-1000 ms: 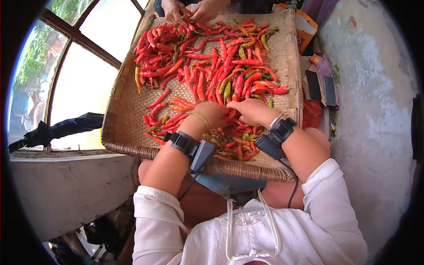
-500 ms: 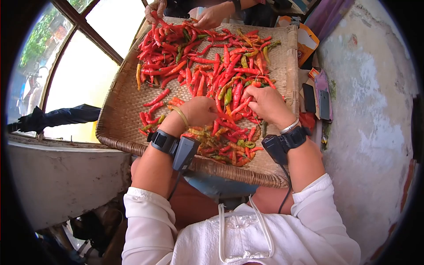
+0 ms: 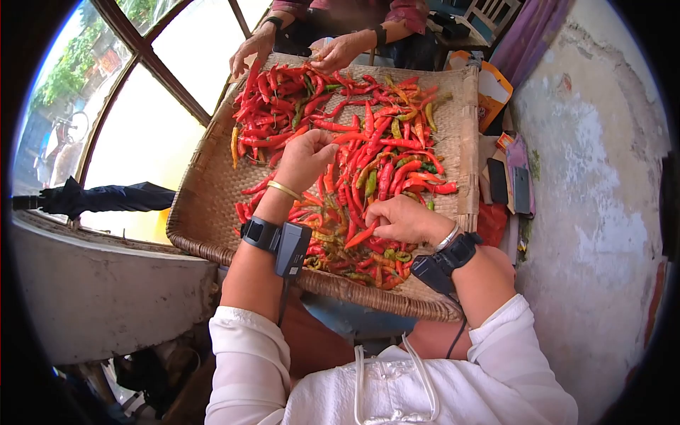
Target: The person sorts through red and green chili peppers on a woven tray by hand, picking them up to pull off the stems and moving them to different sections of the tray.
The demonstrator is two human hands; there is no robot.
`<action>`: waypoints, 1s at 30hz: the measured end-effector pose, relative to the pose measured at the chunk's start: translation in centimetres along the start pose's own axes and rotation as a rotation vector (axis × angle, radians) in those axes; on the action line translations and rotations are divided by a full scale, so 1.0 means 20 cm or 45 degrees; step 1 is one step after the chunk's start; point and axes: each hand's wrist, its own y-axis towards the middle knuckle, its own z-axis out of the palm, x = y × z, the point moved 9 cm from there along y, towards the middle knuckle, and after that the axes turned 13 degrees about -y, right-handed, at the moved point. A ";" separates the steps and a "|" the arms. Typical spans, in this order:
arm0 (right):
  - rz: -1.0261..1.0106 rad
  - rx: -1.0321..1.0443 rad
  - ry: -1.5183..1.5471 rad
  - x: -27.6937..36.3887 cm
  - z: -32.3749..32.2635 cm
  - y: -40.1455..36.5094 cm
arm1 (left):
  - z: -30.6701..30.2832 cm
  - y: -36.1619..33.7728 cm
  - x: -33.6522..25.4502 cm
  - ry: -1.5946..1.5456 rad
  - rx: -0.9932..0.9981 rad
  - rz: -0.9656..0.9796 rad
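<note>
Now your right hand (image 3: 405, 219) pinches one chilli (image 3: 360, 236) at the near side of the tray (image 3: 205, 191).
That chilli sits between your thumb and fingertips, closed tight on one end, so its red body points left and clear of the pile, likely to keep it apart from the rest. Your left hand (image 3: 306, 157) hangs over the middle of the chillies (image 3: 368, 142), fingers curled toward the thumb; you cannot tell from here whether it has anything in it. The tray rests across your lap, tilted a little your way, which seems to keep the whole spread within reach of both hands. At the far rim a co-worker's hands (image 3: 340, 51) touch the chillies there. Two phones (image 3: 520, 188) lie on the ledge to your right, off the tray.
</note>
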 end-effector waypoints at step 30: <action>0.264 -0.291 1.523 -0.17 -0.07 -0.03 | 0.44 -0.27 0.06 -0.202 0.596 -0.345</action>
